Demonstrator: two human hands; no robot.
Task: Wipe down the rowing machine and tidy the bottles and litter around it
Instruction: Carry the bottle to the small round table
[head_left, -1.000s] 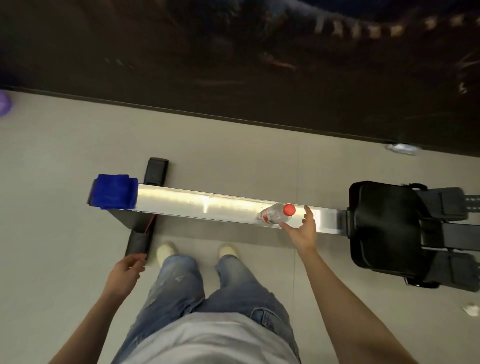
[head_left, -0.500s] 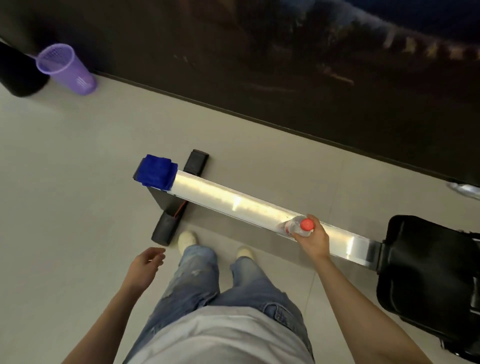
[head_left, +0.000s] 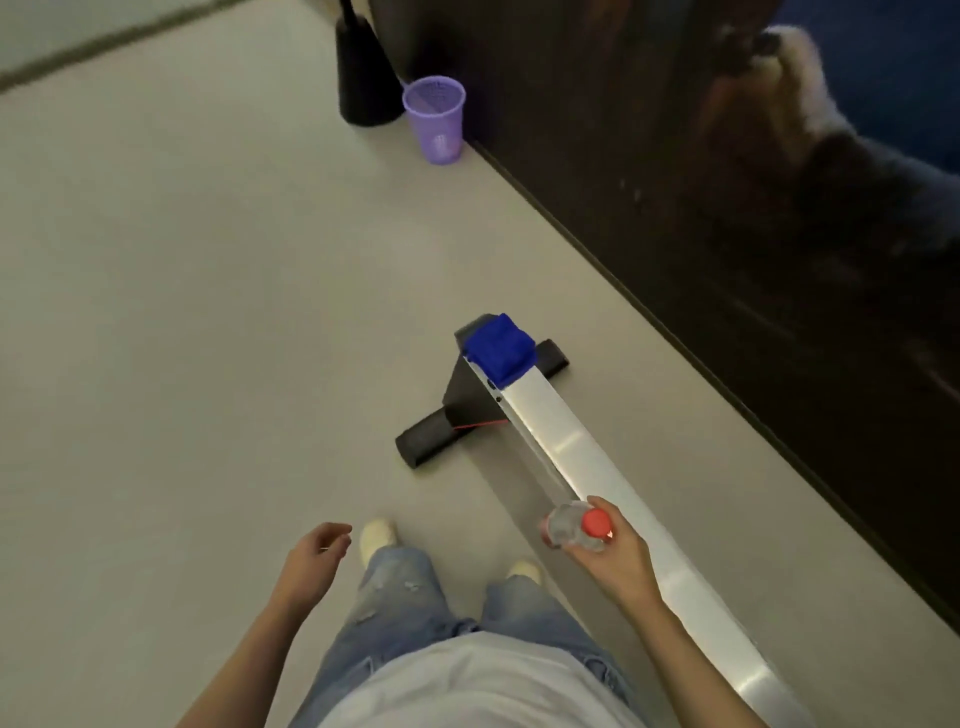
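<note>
The rowing machine's silver rail (head_left: 561, 431) runs diagonally from the lower right to its black foot bar (head_left: 431, 441) at centre. A folded blue cloth (head_left: 501, 351) lies on the rail's far end. My right hand (head_left: 610, 558) grips a clear plastic bottle with a red cap (head_left: 574, 527), lifted just off the rail's near side. My left hand (head_left: 311, 558) hangs over the floor with fingers loosely curled and holds nothing. The seat is out of view.
A purple mesh bin (head_left: 436, 119) stands on the floor by the dark wall (head_left: 727, 182), next to a black cone-shaped object (head_left: 361, 78). Grey floor (head_left: 182, 312) stretches to the left. My feet in pale shoes stand beside the rail.
My right hand closed on the bottle and lifted it off the rail. The view swung left, bringing the purple bin closer into sight and taking the seat out of frame.
</note>
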